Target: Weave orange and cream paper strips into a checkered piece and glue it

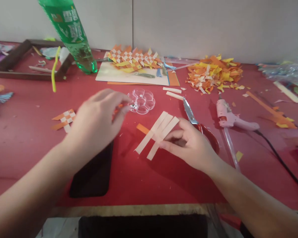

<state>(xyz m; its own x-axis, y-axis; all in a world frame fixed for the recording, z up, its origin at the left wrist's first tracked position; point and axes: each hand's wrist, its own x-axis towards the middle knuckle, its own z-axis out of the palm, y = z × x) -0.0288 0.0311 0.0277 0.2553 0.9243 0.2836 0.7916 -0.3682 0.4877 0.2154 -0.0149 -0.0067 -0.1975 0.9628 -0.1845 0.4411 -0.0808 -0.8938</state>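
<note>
My right hand [186, 142] pinches a small weave of pale paper strips [157, 134] with an orange strip [142, 128] sticking out at its left. To the left, my left hand [96, 122] is raised over the table, slightly blurred, its thumb and fingers curved toward each other. Something orange shows between those fingers, too small to make out. Just beyond the fingertips sits a clear flower-shaped tray [149, 100] with small bits in one compartment. A checkered orange and white woven piece [67, 117] lies left of my left wrist, and a black phone [93, 178] lies under my left forearm.
Scissors [190, 110] lie beyond my right hand, with a pink glue gun [228, 117] and its cord to the right. Folded paper fish [134, 58] rest on cards at the back, beside a heap of paper scraps [216, 74]. A green bottle [72, 36] and dark frame [20, 75] stand back left.
</note>
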